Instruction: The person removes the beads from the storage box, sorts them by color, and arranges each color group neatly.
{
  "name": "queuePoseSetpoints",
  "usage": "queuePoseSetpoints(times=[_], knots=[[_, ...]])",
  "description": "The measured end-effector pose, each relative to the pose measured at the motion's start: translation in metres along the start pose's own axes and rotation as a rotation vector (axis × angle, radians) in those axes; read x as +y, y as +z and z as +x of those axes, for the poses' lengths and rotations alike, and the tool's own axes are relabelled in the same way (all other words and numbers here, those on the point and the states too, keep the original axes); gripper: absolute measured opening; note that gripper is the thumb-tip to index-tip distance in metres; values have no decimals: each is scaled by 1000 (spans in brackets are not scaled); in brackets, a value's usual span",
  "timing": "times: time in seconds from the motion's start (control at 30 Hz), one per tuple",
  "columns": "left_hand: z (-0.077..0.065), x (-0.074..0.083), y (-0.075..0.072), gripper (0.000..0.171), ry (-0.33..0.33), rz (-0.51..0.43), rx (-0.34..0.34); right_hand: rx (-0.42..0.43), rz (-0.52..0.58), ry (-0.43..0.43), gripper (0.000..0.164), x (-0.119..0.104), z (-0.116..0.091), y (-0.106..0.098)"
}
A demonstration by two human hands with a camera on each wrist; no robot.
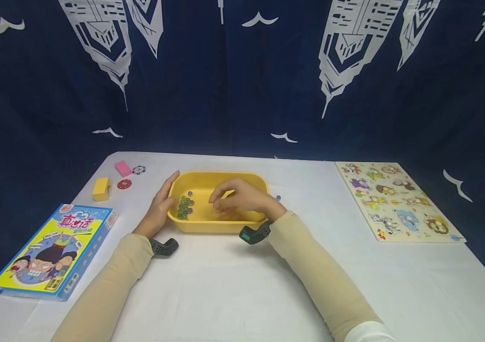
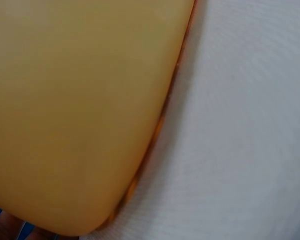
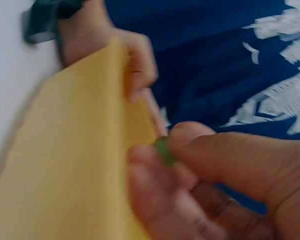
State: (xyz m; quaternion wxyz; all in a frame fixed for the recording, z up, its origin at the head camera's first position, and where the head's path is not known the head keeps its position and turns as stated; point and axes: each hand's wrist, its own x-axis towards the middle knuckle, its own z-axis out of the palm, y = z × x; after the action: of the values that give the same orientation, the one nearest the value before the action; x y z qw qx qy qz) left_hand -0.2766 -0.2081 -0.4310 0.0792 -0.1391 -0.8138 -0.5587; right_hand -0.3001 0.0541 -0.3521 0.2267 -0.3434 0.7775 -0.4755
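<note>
A yellow plastic basin (image 1: 221, 227) stands on the white table, with several small glass marbles (image 1: 185, 207) gathered at its left end. My left hand (image 1: 157, 211) grips the basin at that end, thumb over the rim, fingers along the outside wall. Over the middle of the basin, my right hand (image 1: 240, 195) pinches a green marble (image 3: 164, 151) between thumb and fingertips. The basin's outer wall (image 2: 85, 110) fills much of the left wrist view. One blue marble (image 1: 278, 197) lies on the table just right of the basin, beyond my right wrist.
On the left lie a blue and yellow card-game box (image 1: 50, 251), a yellow block (image 1: 101, 189), a pink block (image 1: 123, 168), a red chip (image 1: 124, 184) and a black-and-white chip (image 1: 139, 170). An animal puzzle board (image 1: 401, 202) lies at the right. A dark blue curtain (image 1: 225, 95) hangs behind the table.
</note>
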Motion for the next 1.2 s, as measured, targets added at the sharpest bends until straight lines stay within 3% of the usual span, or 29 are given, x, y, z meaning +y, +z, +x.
queuePoseSetpoints(times=[0.13,0.3,0.67,0.97,1.2], knots=[[0,-1,-1,79,-2,-4,-4,76,118,-20,22,3,-17,-18],[0,0,0,79,-4,-7,-6,172,181,-38,23,14,-37,-40],[0,1,0,80,-3,-1,-8,340,79,44,25,56,-92,-83],[-3,6,0,80,-19,-3,-11,317,50,164,24,99,-117,-92],[-2,6,1,81,-13,-12,-16,302,-25,214,25,113,-120,-89]])
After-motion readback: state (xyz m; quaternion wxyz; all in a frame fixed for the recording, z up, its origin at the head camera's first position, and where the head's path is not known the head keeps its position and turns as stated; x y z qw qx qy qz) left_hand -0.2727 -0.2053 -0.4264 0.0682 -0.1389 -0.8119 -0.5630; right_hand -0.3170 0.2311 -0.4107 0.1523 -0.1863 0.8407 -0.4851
